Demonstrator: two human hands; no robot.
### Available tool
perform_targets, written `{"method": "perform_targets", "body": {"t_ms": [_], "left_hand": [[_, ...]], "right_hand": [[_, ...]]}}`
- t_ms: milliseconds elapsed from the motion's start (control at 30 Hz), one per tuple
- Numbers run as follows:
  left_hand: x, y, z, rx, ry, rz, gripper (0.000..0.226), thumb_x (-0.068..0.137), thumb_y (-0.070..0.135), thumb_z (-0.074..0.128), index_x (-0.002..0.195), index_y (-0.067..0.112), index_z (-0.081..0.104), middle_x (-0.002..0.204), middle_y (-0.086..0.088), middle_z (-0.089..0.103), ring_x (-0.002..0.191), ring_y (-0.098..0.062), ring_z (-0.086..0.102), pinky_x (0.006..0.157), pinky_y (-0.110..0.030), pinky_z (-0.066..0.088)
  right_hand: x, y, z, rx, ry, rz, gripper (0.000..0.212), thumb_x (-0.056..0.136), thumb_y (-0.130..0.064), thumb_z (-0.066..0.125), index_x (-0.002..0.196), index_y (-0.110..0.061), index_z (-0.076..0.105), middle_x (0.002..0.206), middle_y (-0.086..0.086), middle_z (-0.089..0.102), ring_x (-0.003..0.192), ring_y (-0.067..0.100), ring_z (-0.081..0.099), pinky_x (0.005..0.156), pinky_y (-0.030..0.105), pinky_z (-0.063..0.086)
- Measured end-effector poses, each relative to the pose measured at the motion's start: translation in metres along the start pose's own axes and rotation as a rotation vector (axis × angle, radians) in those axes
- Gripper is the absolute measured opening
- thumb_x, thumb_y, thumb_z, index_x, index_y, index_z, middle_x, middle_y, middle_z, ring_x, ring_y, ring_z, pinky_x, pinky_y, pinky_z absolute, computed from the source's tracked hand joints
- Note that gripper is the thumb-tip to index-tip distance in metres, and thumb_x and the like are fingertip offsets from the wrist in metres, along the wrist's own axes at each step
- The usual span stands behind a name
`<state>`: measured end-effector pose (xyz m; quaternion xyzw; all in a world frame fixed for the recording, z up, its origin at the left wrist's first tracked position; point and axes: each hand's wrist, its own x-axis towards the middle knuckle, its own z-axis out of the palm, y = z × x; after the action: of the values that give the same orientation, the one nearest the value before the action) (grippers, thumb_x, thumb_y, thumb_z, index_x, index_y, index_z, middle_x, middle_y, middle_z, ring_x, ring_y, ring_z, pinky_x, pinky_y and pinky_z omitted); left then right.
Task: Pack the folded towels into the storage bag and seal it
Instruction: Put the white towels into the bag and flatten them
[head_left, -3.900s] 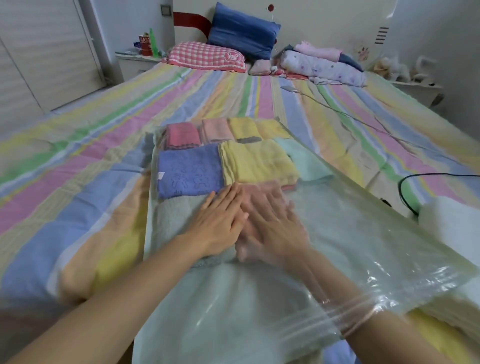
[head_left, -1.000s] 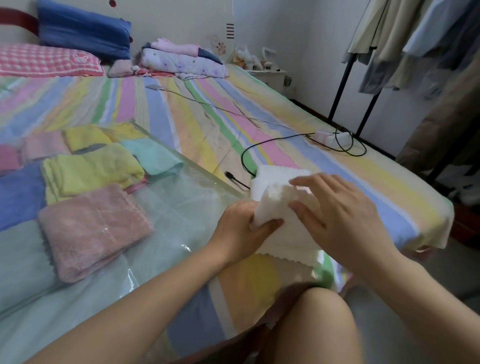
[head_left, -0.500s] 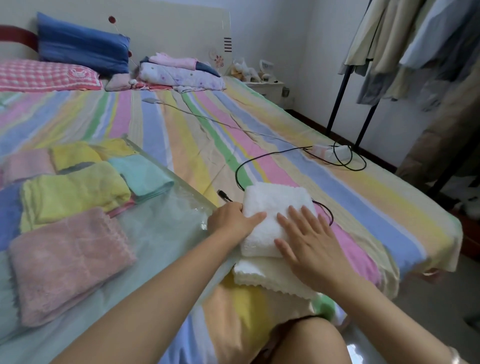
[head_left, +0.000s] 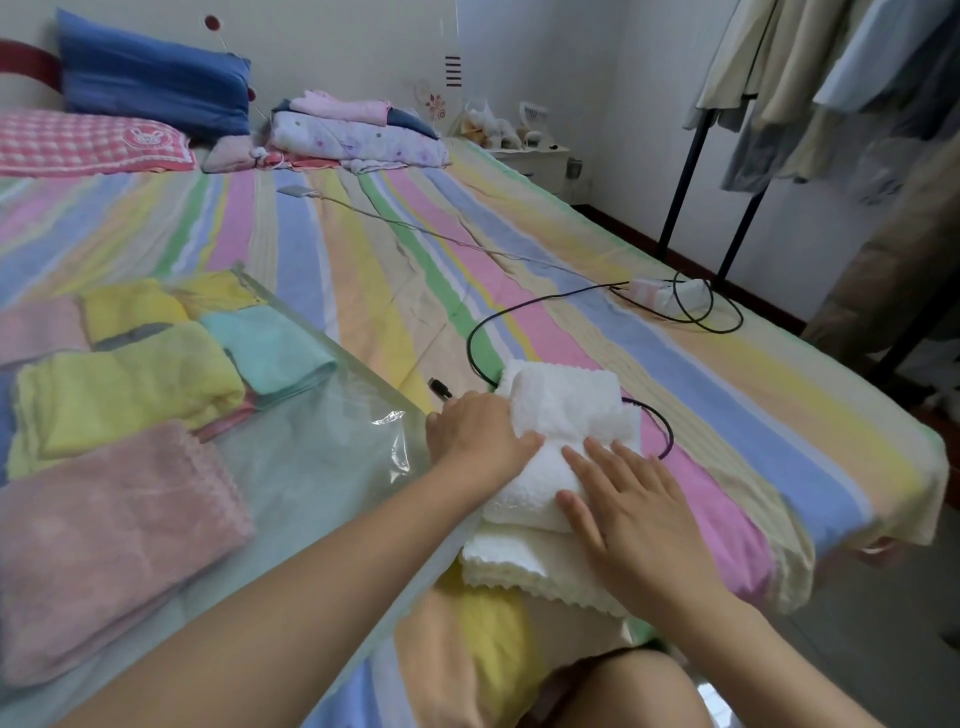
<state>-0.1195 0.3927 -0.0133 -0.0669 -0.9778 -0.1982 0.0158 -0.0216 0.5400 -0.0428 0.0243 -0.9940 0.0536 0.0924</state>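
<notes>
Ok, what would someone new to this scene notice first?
Both hands meet on a folded white towel at the near edge of the bed: left hand gripping its side, right hand flat on top. Left of it lies the clear storage bag, already holding coloured towels. A black cable loops just behind the white towel.

Left hand (head_left: 480, 441) holds the white towel (head_left: 563, 405); right hand (head_left: 634, 514) lies flat on it, beside the storage bag (head_left: 322, 452).
</notes>
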Motion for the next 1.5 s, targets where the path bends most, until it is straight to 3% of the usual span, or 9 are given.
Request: {"method": "perform_targets", "body": {"t_ms": [133,267,433,567,667,867,1067,1267,1500], "left_hand": [[0.002,-0.002,-0.002,-0.188,-0.09,-0.054,0.038,0.078,0.054,0.067,0.069,0.018,0.058,0.086,-0.005,0.065,0.093,-0.026,0.064,0.06,-0.028,0.04],[0.009,-0.013,-0.006,-0.476,-0.327,-0.152,0.057,0.072,0.055,0.074,0.11,0.013,0.068,0.107,-0.003,0.07,0.102,-0.023,0.065,0.09,-0.037,0.053],[0.0,-0.004,-0.009,-0.586,-0.195,-0.069,0.034,0.076,0.041,0.076,0.087,0.011,0.068,0.086,-0.002,0.068,0.087,-0.02,0.066,0.08,-0.037,0.053],[-0.014,0.015,-0.02,-0.947,-0.075,0.042,0.035,0.076,0.03,0.079,0.103,0.011,0.066,0.097,-0.004,0.069,0.088,-0.019,0.068,0.083,-0.042,0.057],[-0.019,0.029,-0.037,-1.145,-0.053,0.083,0.05,0.073,0.034,0.082,0.114,0.011,0.064,0.107,0.002,0.068,0.089,-0.007,0.068,0.074,-0.024,0.056],[-0.028,0.031,-0.095,-0.937,0.132,0.431,0.03,0.077,0.028,0.079,0.104,0.017,0.07,0.107,0.011,0.059,0.096,-0.003,0.061,0.085,-0.021,0.05],[-0.056,0.0,-0.149,-0.683,-0.107,0.565,0.051,0.076,0.016,0.08,0.118,0.035,0.058,0.111,0.009,0.062,0.094,-0.008,0.065,0.081,-0.019,0.053],[-0.089,-0.039,-0.168,-0.69,-0.325,0.476,0.063,0.075,0.017,0.077,0.128,0.035,0.05,0.112,-0.004,0.063,0.104,-0.018,0.065,0.092,-0.036,0.054],[-0.115,-0.088,-0.182,-0.763,-0.595,0.334,0.058,0.083,0.004,0.071,0.134,0.023,0.05,0.126,-0.003,0.064,0.117,-0.017,0.061,0.097,-0.035,0.052]], "right_hand": [[0.003,0.0,-0.001,-0.004,-0.003,0.001,0.079,0.09,-0.064,-0.002,0.137,-0.027,0.05,0.144,0.0,0.049,0.134,0.026,0.041,0.111,0.046,0.031],[0.004,-0.001,-0.003,-0.013,-0.025,-0.006,0.072,0.09,-0.062,0.009,0.135,-0.026,0.052,0.142,0.001,0.05,0.133,0.027,0.042,0.11,0.046,0.032],[0.006,0.001,-0.01,0.036,0.026,-0.015,0.078,0.087,-0.066,0.002,0.133,-0.029,0.053,0.14,-0.002,0.051,0.131,0.024,0.042,0.11,0.042,0.029],[0.022,0.011,-0.038,0.218,0.291,0.035,0.053,0.088,-0.054,0.045,0.129,-0.021,0.051,0.143,0.01,0.042,0.135,0.032,0.032,0.111,0.045,0.028],[0.039,0.02,-0.071,0.25,0.406,-0.012,0.08,0.078,-0.049,0.067,0.144,-0.017,0.036,0.155,0.013,0.023,0.146,0.032,0.013,0.117,0.046,0.016],[0.053,0.007,-0.121,0.557,0.218,-0.109,0.103,0.066,-0.051,0.076,0.15,-0.027,0.022,0.148,0.0,0.035,0.139,0.018,0.027,0.115,0.043,0.026],[0.042,-0.026,-0.123,0.882,-0.063,-0.161,0.131,0.048,-0.06,0.085,0.149,-0.043,0.004,0.151,-0.014,0.03,0.138,0.004,0.032,0.111,0.043,0.036],[0.02,-0.07,-0.113,1.143,-0.441,-0.328,0.059,0.069,-0.025,0.081,0.123,-0.033,0.059,0.118,-0.005,0.067,0.112,0.012,0.063,0.095,0.039,0.051],[0.002,-0.124,-0.098,1.179,-0.476,-0.428,0.06,0.068,-0.019,0.081,0.122,-0.031,0.058,0.118,-0.012,0.065,0.114,0.008,0.059,0.088,0.027,0.052]]}}
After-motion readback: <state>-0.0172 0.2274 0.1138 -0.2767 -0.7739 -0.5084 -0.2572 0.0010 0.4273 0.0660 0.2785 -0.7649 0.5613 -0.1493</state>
